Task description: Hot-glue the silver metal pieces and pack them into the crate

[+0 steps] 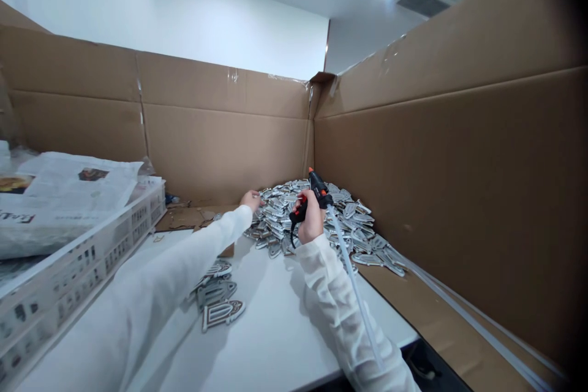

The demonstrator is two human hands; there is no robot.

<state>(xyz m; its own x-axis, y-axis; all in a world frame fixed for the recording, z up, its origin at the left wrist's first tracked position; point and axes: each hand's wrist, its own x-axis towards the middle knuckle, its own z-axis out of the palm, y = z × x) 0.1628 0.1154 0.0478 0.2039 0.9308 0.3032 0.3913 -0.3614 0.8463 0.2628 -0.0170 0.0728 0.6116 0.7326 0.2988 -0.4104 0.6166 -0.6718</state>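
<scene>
My right hand [311, 217] is wrapped round the handle of a black and orange glue gun [318, 184]. Its nozzle points up and away, and a long translucent glue stick [346, 251] trails out of its back past my sleeve. At the left edge of a large heap of grey arch-shaped pieces [280, 220], my left hand [251, 199] reaches in with bent fingers drawn together. What they pinch, if anything, is too small to make out. Closer to me, several of the same arch-shaped pieces [223, 313] lie in a row on the white table [266, 324], partly behind my left forearm.
Tall cardboard walls [220, 141] stand behind the heap and along the right. A white plastic basket [133, 226] with printed plastic bags [73, 196] on it stands at the left. More long glue sticks [473, 318] lie along the right wall. A dark opening [427, 361] shows at the front right.
</scene>
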